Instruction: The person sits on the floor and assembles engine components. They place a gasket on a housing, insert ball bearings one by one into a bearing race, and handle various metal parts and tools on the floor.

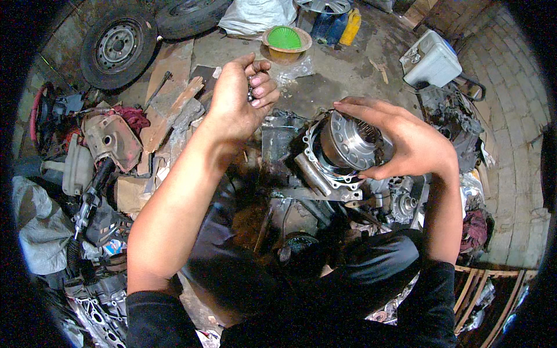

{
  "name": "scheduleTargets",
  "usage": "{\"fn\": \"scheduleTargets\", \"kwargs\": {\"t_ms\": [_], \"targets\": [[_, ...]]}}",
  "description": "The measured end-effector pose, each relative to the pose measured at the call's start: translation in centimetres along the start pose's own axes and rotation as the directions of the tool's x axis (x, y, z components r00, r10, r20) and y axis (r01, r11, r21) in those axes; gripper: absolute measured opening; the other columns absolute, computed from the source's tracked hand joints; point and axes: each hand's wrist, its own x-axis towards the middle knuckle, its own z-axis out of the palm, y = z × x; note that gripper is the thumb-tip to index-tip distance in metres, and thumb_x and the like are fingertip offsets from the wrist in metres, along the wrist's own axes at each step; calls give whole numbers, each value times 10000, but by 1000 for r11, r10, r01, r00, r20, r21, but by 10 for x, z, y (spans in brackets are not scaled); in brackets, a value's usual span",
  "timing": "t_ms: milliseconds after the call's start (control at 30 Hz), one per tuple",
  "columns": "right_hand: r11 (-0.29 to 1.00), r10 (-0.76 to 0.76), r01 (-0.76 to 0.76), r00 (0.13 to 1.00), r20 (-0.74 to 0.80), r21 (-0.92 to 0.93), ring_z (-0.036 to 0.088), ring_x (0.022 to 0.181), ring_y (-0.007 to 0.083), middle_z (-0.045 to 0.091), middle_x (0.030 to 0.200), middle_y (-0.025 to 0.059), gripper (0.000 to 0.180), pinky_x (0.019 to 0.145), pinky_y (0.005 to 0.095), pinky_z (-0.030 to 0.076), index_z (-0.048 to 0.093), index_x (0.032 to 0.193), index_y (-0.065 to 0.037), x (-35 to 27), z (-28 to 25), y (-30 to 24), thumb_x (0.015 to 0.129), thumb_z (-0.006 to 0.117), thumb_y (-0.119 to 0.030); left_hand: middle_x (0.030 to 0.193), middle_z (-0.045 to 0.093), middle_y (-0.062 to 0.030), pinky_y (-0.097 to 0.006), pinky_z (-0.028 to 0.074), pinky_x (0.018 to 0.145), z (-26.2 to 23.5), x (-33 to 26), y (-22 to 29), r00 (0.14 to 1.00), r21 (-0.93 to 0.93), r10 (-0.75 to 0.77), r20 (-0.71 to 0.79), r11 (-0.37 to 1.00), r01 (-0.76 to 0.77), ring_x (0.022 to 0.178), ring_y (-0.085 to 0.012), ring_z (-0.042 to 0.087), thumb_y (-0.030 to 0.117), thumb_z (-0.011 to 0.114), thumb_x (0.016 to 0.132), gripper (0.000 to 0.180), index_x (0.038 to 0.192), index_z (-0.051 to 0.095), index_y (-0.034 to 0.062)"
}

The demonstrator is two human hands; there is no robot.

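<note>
My left hand (237, 95) is raised palm up with its fingers curled. Small dark metal pieces (250, 94), too small to name, show between the fingers and the palm. My right hand (409, 136) spans a round metal drum (342, 140) with holes around its face and a toothed centre, fingertips at its top edge and thumb at its lower edge. The drum sits tilted at the mouth of a metal gearbox housing (313, 165), whose flange has bolt holes. Part of the drum's right side is hidden by my right hand.
Below the housing runs a metal bar (316, 194). Another gear part (404, 202) lies right of it. At left are wood planks (174, 113), a rusty metal cover (110, 139) and a wheel (118, 46). A basin (286, 54) and white cooler box (430, 61) stand farther off.
</note>
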Motion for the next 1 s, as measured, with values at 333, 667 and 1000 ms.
{"fn": "scheduleTargets", "kwargs": {"t_ms": [333, 667, 1000], "targets": [[997, 32, -29, 999, 44, -66, 475, 1325, 397, 485, 1448, 224, 979, 1116, 440, 394, 440, 1454, -3, 7, 14, -1, 608, 862, -257, 594, 316, 40, -244, 232, 405, -2, 2, 0, 1000, 13, 9, 27, 1000, -9, 475, -83, 298, 245, 468, 1019, 234, 896, 503, 49], [995, 23, -17, 997, 68, -97, 461, 1311, 385, 499, 1425, 212, 979, 1116, 428, 386, 451, 1436, 21, 13, 16, -8, 603, 870, -280, 577, 308, 46, -242, 217, 389, -2, 3, 0, 1000, -13, -1, 20, 1000, 1, 465, -81, 289, 256, 485, 1019, 237, 897, 504, 54], [998, 29, -24, 995, 96, -52, 437, 1329, 381, 465, 1459, 207, 1015, 1132, 426, 364, 425, 1461, 24, 11, 19, -3, 609, 879, -287, 569, 317, 46, -242, 225, 385, -2, 3, -1, 1000, 15, 11, 16, 1000, -11, 453, -79, 297, 251, 483, 1019, 237, 891, 508, 53]]}}
